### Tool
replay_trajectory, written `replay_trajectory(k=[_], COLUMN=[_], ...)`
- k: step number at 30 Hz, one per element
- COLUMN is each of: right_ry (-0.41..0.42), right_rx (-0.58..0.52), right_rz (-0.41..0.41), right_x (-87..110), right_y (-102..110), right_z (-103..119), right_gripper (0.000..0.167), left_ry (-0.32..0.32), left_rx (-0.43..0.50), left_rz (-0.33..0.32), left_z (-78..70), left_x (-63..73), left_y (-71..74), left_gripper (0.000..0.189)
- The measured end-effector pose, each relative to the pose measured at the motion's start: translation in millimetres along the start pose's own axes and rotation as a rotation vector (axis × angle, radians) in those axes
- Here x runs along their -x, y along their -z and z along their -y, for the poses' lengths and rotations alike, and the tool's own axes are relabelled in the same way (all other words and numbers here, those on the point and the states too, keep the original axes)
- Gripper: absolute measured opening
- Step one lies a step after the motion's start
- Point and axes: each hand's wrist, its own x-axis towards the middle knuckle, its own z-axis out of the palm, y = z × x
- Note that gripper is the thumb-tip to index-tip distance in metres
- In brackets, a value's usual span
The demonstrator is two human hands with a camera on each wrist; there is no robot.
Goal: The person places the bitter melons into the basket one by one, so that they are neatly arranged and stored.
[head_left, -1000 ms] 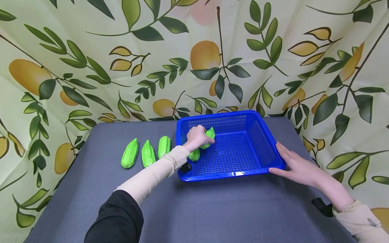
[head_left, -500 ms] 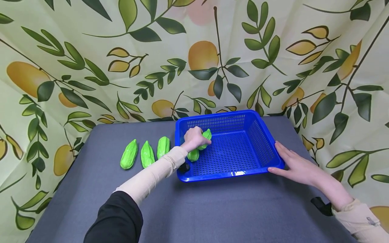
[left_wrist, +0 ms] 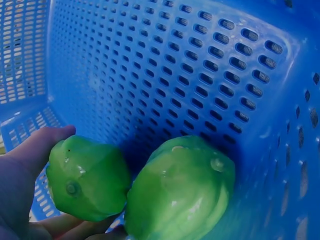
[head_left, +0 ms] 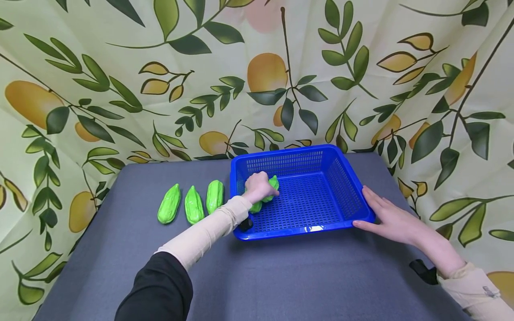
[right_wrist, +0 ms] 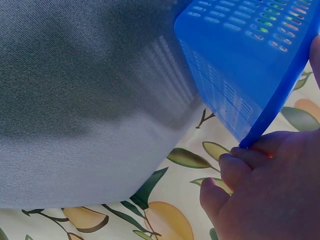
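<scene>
My left hand is inside the blue plastic basket, near its left side. It grips a ridged green gourd, thumb along one side and fingers on the other. Close against that one lies a second green gourd in the basket, partly hidden by the hand in the head view. My right hand rests at the basket's near right corner, fingers extended along the right rim and thumb at the front. In the right wrist view, its fingers touch the outside of the rim.
Several green gourds stand in a row on the grey cloth-covered table, left of the basket; the rightmost is a blunt-ended gourd. Behind the table hangs a leaf-and-fruit patterned curtain. A black strap hangs by the right wrist.
My left hand has moved slightly left and down in the basket with the gourd, bringing it beside the other gourd. The right hand stays at the rim.
</scene>
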Motion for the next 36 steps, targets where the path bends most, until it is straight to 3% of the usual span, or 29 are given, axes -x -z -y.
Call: replay_trajectory(k=[6, 22, 29, 32, 36], right_ry=[0.000, 0.006, 0.000, 0.002, 0.010], right_rx=[0.003, 0.010, 0.009, 0.006, 0.001], right_rz=[0.002, -0.001, 0.006, 0.005, -0.003], right_x=[-0.5, -0.8, -0.6, -0.2, 0.6], right_y=[0.7, 0.2, 0.2, 0.3, 0.0], right_z=[1.2, 0.8, 1.3, 1.2, 0.5], right_gripper=[0.104, 0.102, 0.102, 0.102, 0.101], left_ry=[-0.031, -0.015, 0.010, -0.024, -0.115], left_rx=[-0.040, -0.031, 0.007, 0.054, 0.145], left_rz=[-0.006, 0.003, 0.001, -0.010, -0.018], left_z=[-1.7, -2.0, -3.3, -3.7, -1.3], left_x=[0.7, -0.5, -0.5, -1.3, -2.7], left_y=[-0.5, -2.8, 7.7, 15.3, 24.9], left_gripper=[0.037, 0.040, 0.039, 0.043, 0.063])
